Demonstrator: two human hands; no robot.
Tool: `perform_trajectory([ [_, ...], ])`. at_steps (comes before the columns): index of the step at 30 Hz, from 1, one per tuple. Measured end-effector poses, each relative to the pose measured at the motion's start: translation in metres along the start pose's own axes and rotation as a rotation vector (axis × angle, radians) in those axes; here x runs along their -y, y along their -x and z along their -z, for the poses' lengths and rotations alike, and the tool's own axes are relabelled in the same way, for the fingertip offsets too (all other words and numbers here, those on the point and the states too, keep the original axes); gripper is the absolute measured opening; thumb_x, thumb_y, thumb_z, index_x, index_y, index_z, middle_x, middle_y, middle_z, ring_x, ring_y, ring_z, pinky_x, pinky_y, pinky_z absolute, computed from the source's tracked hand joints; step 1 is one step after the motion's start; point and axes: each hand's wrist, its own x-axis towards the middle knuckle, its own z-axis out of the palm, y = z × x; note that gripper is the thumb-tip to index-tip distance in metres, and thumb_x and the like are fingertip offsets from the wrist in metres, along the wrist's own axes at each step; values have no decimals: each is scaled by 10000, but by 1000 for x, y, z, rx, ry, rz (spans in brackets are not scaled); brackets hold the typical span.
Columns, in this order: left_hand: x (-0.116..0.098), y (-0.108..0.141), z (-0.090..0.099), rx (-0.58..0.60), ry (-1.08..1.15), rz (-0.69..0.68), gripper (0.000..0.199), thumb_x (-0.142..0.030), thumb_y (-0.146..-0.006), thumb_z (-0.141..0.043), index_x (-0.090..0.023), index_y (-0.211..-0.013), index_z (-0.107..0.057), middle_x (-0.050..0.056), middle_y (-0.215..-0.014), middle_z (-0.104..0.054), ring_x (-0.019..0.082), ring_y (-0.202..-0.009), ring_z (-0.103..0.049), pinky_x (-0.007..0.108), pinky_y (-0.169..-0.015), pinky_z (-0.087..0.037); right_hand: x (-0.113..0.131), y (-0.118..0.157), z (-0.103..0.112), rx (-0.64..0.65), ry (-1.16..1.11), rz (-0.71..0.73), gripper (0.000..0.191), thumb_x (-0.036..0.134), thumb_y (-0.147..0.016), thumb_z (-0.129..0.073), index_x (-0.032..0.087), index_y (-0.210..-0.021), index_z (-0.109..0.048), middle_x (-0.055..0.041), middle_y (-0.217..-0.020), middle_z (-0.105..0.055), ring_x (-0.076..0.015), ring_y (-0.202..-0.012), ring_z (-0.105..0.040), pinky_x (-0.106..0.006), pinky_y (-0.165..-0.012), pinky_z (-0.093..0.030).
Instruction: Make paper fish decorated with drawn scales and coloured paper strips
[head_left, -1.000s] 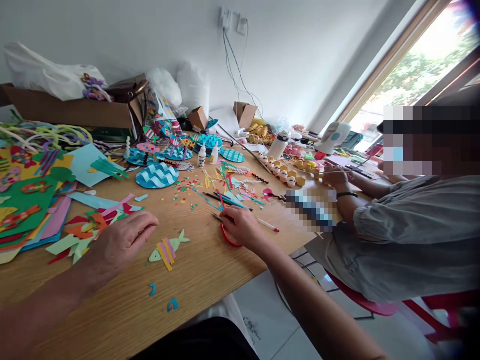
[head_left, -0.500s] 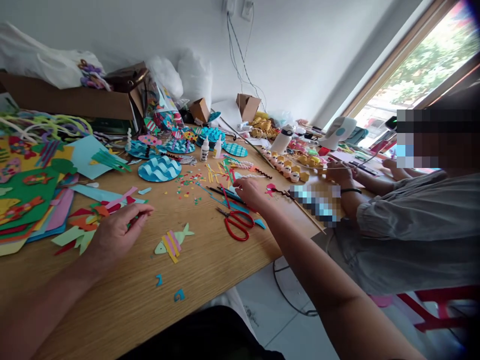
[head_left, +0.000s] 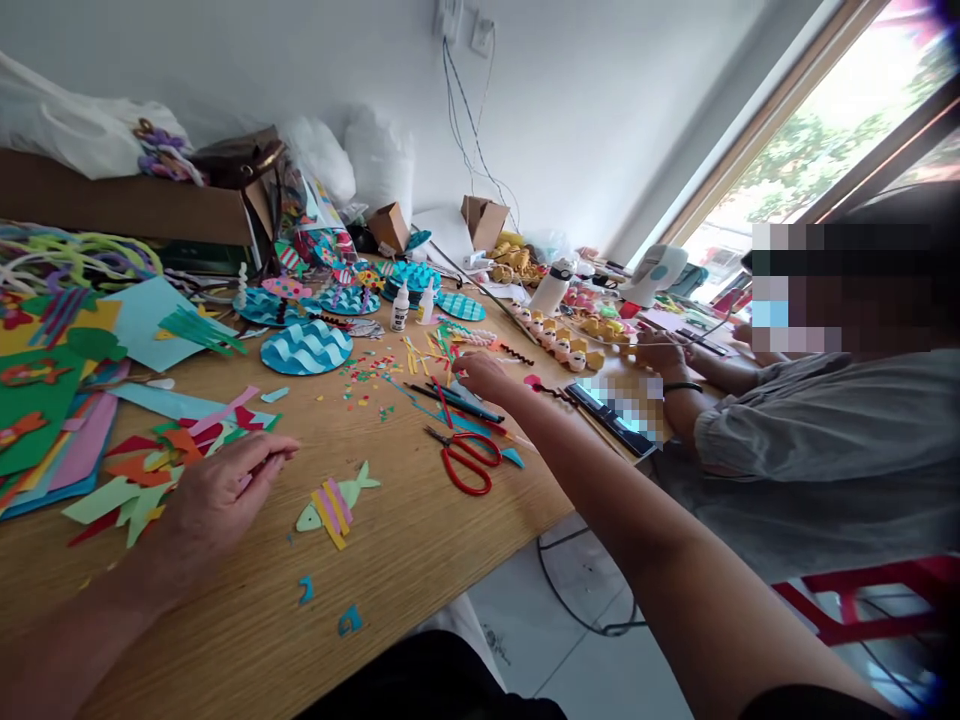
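Note:
My left hand (head_left: 232, 485) hovers over the table beside paper scraps, its fingers curled together and closed; anything inside is hidden. A pale green paper fish (head_left: 337, 505) with yellow and pink strips lies just right of it. My right hand (head_left: 481, 378) is stretched forward, its fingers bent down close to narrow paper strips (head_left: 420, 355) and dark pencils (head_left: 457, 398). Its fingers look closed, and what they pinch is too small to tell. Red-handled scissors (head_left: 466, 462) lie between my hands, nearer the right forearm.
Colored paper sheets (head_left: 90, 430) and scraps (head_left: 142, 470) lie at left. Blue wave-covered discs (head_left: 306, 348) and glue bottles (head_left: 400, 308) stand farther back. At right a person (head_left: 825, 440) sits near a phone (head_left: 611, 415) and an egg-carton strip (head_left: 555, 338). Two blue scraps (head_left: 350, 620) lie near the front edge.
The view has turned slightly right, so the table things appear shifted left. My left hand has lowered slightly against the paper fish. My right hand stays over the strips and pencils.

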Motion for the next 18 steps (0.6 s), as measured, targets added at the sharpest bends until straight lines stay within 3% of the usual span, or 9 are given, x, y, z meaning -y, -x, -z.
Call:
perform_trajectory([
  [8,-6,-3,3,17,-20,-77,233,-359,-849,-409,-235,-855,-606,-4,-815,-703,147,-725,-663,218,-664,-516,-5,-20,5,38,28,83,345,115,-762,-540,201,-1079,-647,-68,-1124,-628,-183,-1057,-534,-281,-904,-375],
  [14,-9,-5,3,10,12,-82,264,-392,-851,-397,-239,-806,-608,-6,-754,-705,146,-678,-668,202,-601,-519,1,-43,0,-23,50,-99,329,168,-799,-492,176,-1090,-645,-105,-1107,-641,-223,-1028,-558,-298,-837,-409],
  [18,-2,-3,-2,-14,-3,-155,222,-360,-847,-423,-240,-835,-610,-14,-760,-706,132,-665,-667,182,-595,-512,6,-58,-5,-27,43,-197,300,190,-790,-489,168,-1024,-677,-100,-1068,-663,-215,-983,-584,-265,-782,-419],
])
